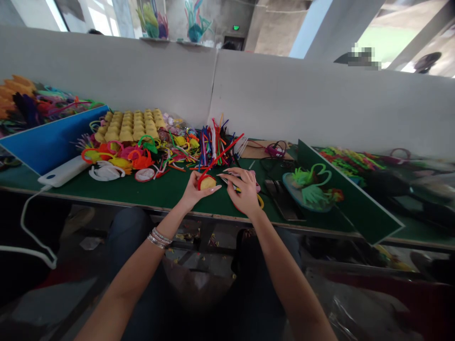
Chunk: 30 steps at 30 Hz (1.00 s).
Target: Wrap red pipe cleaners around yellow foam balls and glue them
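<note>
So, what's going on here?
The left hand holds a yellow piece with a red strip against it. The right hand is close beside it; whatever it holds is hard to make out. Further back on the green table are coloured strips and an egg tray.

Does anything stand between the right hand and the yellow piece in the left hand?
Partly: the thumb of the left hand lies along the yellow piece, pointing towards the right hand. A grey tip, too small to identify, also shows between.
</note>
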Each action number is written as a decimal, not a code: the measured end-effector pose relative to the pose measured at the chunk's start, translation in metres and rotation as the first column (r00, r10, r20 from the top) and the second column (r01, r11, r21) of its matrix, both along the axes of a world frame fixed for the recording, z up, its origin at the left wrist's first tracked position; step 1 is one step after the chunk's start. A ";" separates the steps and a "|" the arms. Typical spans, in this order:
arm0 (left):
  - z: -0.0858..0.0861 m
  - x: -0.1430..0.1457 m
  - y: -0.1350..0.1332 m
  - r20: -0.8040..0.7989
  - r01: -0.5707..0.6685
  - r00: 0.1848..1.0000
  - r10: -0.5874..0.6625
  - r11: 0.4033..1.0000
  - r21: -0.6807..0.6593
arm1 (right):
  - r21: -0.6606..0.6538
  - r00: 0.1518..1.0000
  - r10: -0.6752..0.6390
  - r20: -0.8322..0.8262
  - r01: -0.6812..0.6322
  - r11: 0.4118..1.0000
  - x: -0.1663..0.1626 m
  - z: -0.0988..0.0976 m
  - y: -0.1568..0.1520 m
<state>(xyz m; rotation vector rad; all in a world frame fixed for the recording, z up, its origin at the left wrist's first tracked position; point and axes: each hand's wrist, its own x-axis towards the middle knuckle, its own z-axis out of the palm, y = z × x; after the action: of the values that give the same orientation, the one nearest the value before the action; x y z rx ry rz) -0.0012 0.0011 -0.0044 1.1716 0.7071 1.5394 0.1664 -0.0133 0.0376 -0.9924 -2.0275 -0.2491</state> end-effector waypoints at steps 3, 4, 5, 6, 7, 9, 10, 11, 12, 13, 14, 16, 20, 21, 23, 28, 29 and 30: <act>0.001 0.000 -0.002 -0.008 0.002 1.000 -0.001 1.000 0.015 | -0.016 1.000 0.005 0.001 -0.005 1.000 0.000 0.001 0.000; 0.002 0.000 -0.002 -0.014 0.006 1.000 -0.006 1.000 0.020 | -0.021 1.000 0.007 0.005 -0.007 1.000 0.000 0.001 -0.001; 0.002 -0.001 -0.003 -0.021 0.013 1.000 -0.013 1.000 0.027 | -0.026 1.000 0.007 0.008 -0.007 1.000 0.000 0.001 -0.001; 0.003 -0.001 -0.003 -0.027 0.022 0.999 -0.021 0.999 0.036 | -0.029 1.000 0.004 0.007 -0.004 1.000 -0.001 0.001 -0.002; 0.003 -0.001 -0.003 -0.035 0.034 0.999 -0.032 0.998 0.048 | -0.026 1.000 -0.001 0.004 0.001 1.000 -0.001 0.000 -0.002; 0.004 -0.002 -0.003 -0.061 0.053 0.997 -0.049 0.996 0.074 | 0.006 1.000 -0.026 -0.013 0.026 1.000 0.000 -0.001 -0.003; 0.004 -0.002 -0.004 -0.081 0.058 0.995 -0.051 0.995 0.085 | 0.038 0.999 -0.044 -0.026 0.045 0.998 0.000 -0.002 -0.003; 0.004 -0.002 -0.004 -0.106 0.059 0.993 -0.049 0.994 0.095 | 0.075 0.998 -0.059 -0.037 0.061 0.995 0.000 -0.002 -0.003; 0.005 -0.002 -0.005 -0.134 0.057 0.990 -0.043 0.993 0.105 | 0.111 0.997 -0.064 -0.044 0.069 0.991 0.001 -0.002 -0.003; 0.005 -0.002 -0.005 -0.162 0.053 0.986 -0.034 0.992 0.115 | 0.139 0.997 -0.058 -0.041 0.063 0.988 0.001 -0.002 -0.003; 0.005 -0.002 -0.006 -0.187 0.051 0.982 -0.027 0.991 0.127 | 0.148 0.999 -0.040 -0.024 0.043 0.988 0.002 -0.001 -0.003; 0.004 -0.001 -0.007 -0.229 0.061 0.973 -0.025 0.987 0.151 | 0.115 0.999 0.012 0.043 -0.017 0.993 0.002 0.001 -0.003; 0.003 -0.001 -0.007 -0.276 0.076 0.961 -0.022 0.980 0.185 | -0.012 0.991 0.070 0.114 -0.069 0.998 -0.001 0.003 -0.002; 0.003 -0.001 -0.007 -0.281 0.075 0.959 -0.018 0.978 0.192 | -0.029 0.993 0.071 0.099 -0.068 0.997 -0.001 0.002 -0.001; 0.003 -0.002 -0.007 -0.307 0.075 0.952 -0.006 0.974 0.214 | -0.053 0.996 0.068 0.057 -0.065 0.996 -0.002 0.001 0.000; 0.007 -0.005 -0.010 -0.447 0.101 0.893 0.059 0.940 0.326 | -0.106 0.997 0.077 -0.021 -0.079 0.991 0.001 -0.002 0.003; 0.008 -0.006 -0.011 -0.470 0.105 0.879 0.075 0.933 0.344 | -0.119 0.996 0.083 -0.030 -0.086 0.989 0.001 -0.001 0.004; 0.009 -0.006 -0.012 -0.495 0.107 0.864 0.091 0.928 0.358 | -0.133 0.995 0.090 -0.038 -0.095 0.987 0.002 -0.001 0.004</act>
<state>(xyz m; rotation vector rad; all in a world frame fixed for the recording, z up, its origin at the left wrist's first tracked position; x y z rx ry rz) -0.0075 -0.0109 0.0041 1.9116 0.7595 1.4011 0.1684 -0.0093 0.0367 -0.9745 -2.0770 -0.0474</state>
